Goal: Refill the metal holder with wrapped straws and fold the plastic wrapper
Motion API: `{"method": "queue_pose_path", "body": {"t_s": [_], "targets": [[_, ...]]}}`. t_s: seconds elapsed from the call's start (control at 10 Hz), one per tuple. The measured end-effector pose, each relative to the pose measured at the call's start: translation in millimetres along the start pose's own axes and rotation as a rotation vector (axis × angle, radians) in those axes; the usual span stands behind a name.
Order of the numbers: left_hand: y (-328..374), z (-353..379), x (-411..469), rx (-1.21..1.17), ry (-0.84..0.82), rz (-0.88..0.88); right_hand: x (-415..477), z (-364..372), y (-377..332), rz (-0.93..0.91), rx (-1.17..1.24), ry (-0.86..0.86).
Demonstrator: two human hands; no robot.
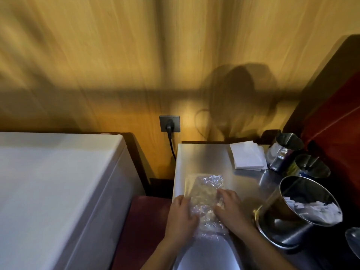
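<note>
Now both hands, left (180, 217) and right (229, 208), flat on plastic wrapper (204, 193), near counter's (206, 158) left edge

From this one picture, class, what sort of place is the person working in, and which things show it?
Probably a café or restaurant service station. A steel counter carries a metal holder of wrapped straws, a napkin stack and more metal holders, while both hands press a plastic wrapper flat.
</note>
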State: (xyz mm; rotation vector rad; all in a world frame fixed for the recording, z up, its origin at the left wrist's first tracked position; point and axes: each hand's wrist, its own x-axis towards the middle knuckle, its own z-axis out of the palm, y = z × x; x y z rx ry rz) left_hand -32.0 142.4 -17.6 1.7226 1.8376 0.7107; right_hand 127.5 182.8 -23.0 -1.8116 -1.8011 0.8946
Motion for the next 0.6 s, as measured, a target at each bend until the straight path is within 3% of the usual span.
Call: {"method": "queue_pose_path", "body": {"t_s": [0.2, 0.6], "targets": [[-8, 10, 1, 0.310, -0.021, 0.068, 9, 2, 4, -0.050, -0.256, 0.006], [16, -40, 22, 0.422, 0.094, 0.225, 15, -36, -32, -0.154, -0.325, 0.037]]}}
